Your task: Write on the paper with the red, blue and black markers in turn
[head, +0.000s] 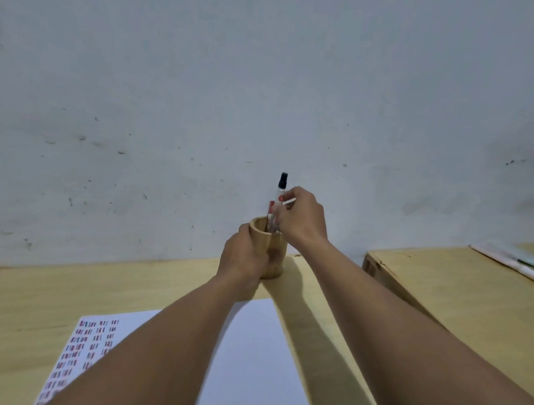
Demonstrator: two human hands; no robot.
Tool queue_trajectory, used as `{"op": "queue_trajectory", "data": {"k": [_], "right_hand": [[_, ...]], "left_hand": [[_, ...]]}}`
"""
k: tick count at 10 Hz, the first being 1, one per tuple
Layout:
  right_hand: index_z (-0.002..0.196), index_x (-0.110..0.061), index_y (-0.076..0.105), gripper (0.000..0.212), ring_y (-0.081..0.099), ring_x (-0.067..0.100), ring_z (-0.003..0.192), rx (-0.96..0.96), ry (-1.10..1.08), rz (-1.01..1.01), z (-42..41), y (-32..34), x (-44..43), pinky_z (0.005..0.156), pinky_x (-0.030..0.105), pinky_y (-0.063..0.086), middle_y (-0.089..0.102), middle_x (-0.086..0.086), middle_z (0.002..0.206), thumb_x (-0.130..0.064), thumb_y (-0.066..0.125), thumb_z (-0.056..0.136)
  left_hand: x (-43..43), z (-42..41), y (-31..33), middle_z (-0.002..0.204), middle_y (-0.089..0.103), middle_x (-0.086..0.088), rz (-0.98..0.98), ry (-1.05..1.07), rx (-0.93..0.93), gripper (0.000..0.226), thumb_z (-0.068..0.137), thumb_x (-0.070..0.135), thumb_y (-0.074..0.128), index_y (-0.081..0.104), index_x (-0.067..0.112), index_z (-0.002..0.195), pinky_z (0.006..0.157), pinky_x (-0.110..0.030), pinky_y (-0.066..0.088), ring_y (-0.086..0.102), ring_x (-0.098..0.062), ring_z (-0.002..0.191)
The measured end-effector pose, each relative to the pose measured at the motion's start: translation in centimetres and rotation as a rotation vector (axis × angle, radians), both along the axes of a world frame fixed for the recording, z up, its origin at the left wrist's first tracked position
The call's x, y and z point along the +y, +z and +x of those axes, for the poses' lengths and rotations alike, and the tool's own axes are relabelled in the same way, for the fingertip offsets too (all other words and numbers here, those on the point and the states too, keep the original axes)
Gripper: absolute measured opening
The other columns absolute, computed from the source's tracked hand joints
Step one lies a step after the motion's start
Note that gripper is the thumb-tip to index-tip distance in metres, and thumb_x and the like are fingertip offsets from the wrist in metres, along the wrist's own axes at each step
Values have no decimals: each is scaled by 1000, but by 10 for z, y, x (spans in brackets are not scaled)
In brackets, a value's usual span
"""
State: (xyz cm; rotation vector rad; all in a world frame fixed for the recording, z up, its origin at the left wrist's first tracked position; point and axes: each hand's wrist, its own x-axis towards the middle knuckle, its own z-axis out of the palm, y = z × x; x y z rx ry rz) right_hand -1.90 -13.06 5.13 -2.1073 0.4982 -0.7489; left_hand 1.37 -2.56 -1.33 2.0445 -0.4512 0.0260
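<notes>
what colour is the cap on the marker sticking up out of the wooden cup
Black. The cap of the marker shows clearly against the wall in the head view.

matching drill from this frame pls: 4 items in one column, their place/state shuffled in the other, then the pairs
Items
1. left hand
2. right hand
3. black-capped marker
4. paper

Place/state
A. lies flat on the table, rows of marks at its left side
B. wrapped around the wooden holder
C. stands upright in the holder, cap up
D. fingers pinched on the marker above the holder's rim

Pairs: 1-B, 2-D, 3-C, 4-A
</notes>
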Motion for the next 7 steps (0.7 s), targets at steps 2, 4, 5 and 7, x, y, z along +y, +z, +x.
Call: {"op": "queue_trajectory", "data": {"k": [2,4,5,7], "right_hand": [[90,-12,72,20,67,25,85,150,-36,-108,15,-18,-3,74,34,56,71,5,92,-28,61,94],[81,-10,64,18,61,26,70,230,-90,-136,15,-27,0,55,28,39,64,4,77,-25,61,88],[81,-9,66,18,59,24,66,211,-92,-128,10,-21,2,50,27,35,64,4,77,-24,64,91],[79,2,68,19,48,23,59,68,-97,-32,-14,-5,10,53,29,35,55,3,65,-13,61,89]], "left_hand": [[-4,6,-8,113,63,0,-75,-6,-11,34,92,20,58,55,18,126,56,-15,37,58,-17,90],[0,9,-13,110,66,1,-69,-17,-15,34,88,23,63,56,19,121,67,-25,48,61,-14,89],[3,7,-13,112,68,-1,-81,-12,5,37,93,38,61,57,19,124,72,-28,52,62,-15,91],[22,0,-3,139,56,-10,-114,27,61,76,88,32,73,34,20,152,93,-31,47,58,-26,120]]}}
